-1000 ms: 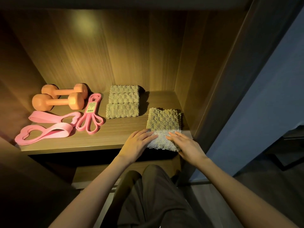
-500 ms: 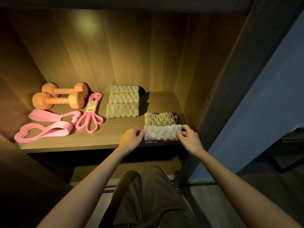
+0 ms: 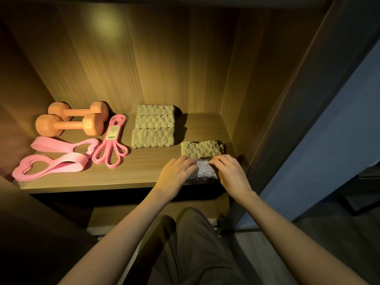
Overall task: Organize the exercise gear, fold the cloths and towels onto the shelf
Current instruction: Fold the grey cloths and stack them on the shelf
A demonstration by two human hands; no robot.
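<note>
Wooden shelf (image 3: pixel 133 175), dumbbells (image 3: pixel 68 125), bands (image 3: pixel 72 161), stacked towels (image 3: pixel 153 128), hands (image 3: pixel 176 171) (image 3: pixel 232 174) on folded towel (image 3: pixel 202 150)

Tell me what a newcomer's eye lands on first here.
The left hand and right hand both rest on a folded towel at the front right corner of the shelf. Two orange dumbbells stand out at the back left, with pink bands lying in front of them. Three tan towels sit together mid-shelf.

Dim; warm light from above, dark corners, wide-angle edge distortion.
</note>
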